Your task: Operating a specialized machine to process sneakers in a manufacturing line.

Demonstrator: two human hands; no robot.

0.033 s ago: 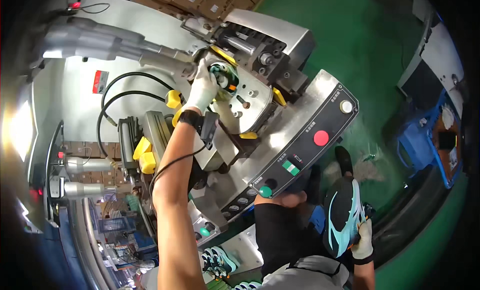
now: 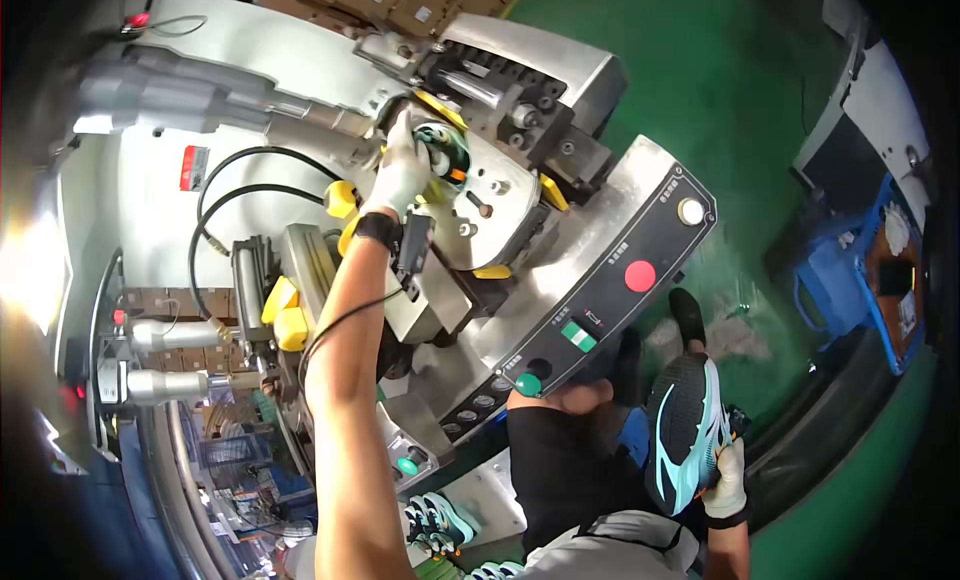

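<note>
Working with hands well apart, as the head view shows, the person has the gloved right hand (image 2: 728, 483) clamped on a teal-and-black shoe (image 2: 685, 435), sole toward the camera. The gloved left hand (image 2: 400, 170) touches what looks like a second shoe (image 2: 453, 161) within the machine (image 2: 505, 225); I cannot tell whether it grips. Good handling means steady pressure, fingertips clear of metal edges.
</note>
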